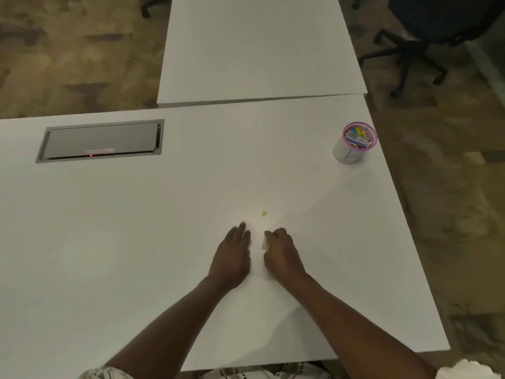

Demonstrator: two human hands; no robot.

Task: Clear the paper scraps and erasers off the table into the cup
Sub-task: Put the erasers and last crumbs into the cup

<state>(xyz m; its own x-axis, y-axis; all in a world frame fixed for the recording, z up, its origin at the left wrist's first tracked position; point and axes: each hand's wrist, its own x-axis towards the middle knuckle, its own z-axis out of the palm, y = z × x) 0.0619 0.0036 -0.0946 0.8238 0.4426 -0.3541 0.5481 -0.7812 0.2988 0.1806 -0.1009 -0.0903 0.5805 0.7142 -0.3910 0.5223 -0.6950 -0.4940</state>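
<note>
Paper scraps, remaining: two visible. One small pale scrap (264,213) lies loose on the white surface (136,242), just ahead of both hands. A second pale scrap (264,243) sits at the right hand (281,253), whose fingers are curled over it and appear to pinch it against the surface; whether it is lifted cannot be told.

Left hand (232,255): flat, palm down, fingers extended and released, holding nothing, just beside the right hand.

Cup (352,149): pale body, pink-purple mesh rim, upright near the surface's far right edge, well apart from the hands. Contents: several coloured pieces, blue, yellow and grey among them, likely erasers and scraps already collected.

Progress, judged: most of the way through. No erasers show on the surface; only the two scraps appear left to carry to the cup.

Surroundings: grey cable hatch (101,140) set into the surface at left; second white table (254,45) beyond; black office chair (437,31) at upper right; patterned carpet (68,50).
</note>
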